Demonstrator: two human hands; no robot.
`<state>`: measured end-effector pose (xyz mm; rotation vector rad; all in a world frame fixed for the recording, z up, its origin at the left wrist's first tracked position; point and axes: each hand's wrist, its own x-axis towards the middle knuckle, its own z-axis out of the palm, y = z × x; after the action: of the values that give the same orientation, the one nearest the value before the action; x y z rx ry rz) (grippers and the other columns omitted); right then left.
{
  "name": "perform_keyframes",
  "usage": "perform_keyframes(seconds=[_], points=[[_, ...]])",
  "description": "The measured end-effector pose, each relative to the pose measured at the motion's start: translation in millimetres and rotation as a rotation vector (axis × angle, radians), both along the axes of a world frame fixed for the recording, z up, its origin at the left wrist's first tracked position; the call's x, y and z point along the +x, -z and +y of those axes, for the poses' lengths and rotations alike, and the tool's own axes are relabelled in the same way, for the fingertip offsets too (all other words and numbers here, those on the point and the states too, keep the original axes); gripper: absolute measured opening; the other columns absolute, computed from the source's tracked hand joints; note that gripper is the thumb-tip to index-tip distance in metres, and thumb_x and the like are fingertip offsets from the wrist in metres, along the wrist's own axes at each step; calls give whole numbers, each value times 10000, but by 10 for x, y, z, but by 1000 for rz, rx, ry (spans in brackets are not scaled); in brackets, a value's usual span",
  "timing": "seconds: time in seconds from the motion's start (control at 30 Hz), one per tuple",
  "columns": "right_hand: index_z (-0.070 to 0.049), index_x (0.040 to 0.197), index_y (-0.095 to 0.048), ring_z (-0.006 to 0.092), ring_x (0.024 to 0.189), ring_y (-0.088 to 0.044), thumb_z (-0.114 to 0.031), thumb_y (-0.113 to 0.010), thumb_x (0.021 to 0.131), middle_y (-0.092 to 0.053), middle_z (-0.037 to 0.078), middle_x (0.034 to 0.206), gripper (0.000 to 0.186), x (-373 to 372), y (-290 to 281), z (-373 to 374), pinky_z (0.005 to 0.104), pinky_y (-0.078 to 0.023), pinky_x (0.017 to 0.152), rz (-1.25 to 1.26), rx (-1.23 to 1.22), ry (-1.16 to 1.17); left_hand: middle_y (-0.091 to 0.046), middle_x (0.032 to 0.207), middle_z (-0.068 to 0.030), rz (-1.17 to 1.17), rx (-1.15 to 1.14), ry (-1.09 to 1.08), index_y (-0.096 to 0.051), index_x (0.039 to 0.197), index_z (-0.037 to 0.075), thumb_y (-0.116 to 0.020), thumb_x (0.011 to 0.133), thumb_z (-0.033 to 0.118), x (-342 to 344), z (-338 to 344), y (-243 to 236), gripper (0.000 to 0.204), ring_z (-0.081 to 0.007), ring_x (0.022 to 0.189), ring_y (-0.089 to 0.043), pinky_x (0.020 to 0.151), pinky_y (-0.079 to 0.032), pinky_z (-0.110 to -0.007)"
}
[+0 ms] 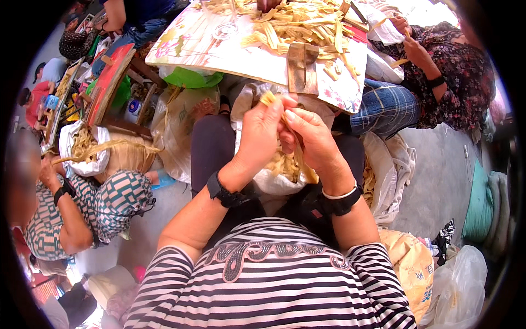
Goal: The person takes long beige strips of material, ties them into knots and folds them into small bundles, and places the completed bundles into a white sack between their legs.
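My left hand [259,129] and my right hand [316,134] are close together above my lap. Both are closed on a yellow dried strip [268,99], its tip poking out above my left fingers. Part of a yellow strip [308,169] also hangs below my right hand. The fingers hide the middle of what they hold. Between my knees, under the hands, an open white sack [272,184] holds more yellow pieces. Just beyond my fingers, a brown wooden block [303,66] lies over the table edge.
The flowered table [186,41] ahead carries a heap of yellow strips [296,24] and a clear glass [223,28]. A co-worker's hands [416,49] hold a strip at right; another person's hand [49,170] holds one at left. A red-topped wooden stand [111,82] is at left.
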<state>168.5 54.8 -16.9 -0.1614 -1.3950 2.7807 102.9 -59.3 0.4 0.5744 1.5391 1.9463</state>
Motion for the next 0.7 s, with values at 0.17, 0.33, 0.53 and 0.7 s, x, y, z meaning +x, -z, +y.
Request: perform_keyframes(seconds=[0.17, 0.33, 0.53, 0.7], points=[[-22, 751, -562, 66, 506, -426, -193, -534, 907, -470, -5, 563, 233, 96, -304, -111, 227, -350, 470, 133, 657, -16, -321, 622, 41, -317, 600, -220, -442, 830, 101, -376, 978, 303, -74, -112, -481, 258, -86, 525, -305, 556, -348, -249], [1, 747, -573, 81, 487, -427, -164, -547, 890, -481, 13, 535, 220, 249, -640, -87, 246, -358, 451, 207, 919, 48, -294, 585, 33, 240, 557, -638, -435, 817, 72, -410, 970, 299, -176, -253, -667, 274, -72, 487, -258, 430, -230, -234], [35, 1028, -571, 90, 552, -506, -42, -595, 808, -569, 41, 690, 234, 298, -542, -364, 215, -407, 508, 344, 624, 310, -644, 888, -136, 810, 241, -374, -607, 1065, -25, -510, 929, 203, 150, -281, -393, 283, -167, 822, -615, 737, -484, -278], [25, 963, -573, 131, 590, -545, -73, -541, 833, -575, 109, 683, 166, 349, -334, -477, 269, -430, 533, 212, 1029, 482, -598, 1102, -165, 512, 39, -231, -585, 1104, -53, -499, 820, 27, 400, -366, -166, 307, -199, 1033, -561, 896, -432, -297]])
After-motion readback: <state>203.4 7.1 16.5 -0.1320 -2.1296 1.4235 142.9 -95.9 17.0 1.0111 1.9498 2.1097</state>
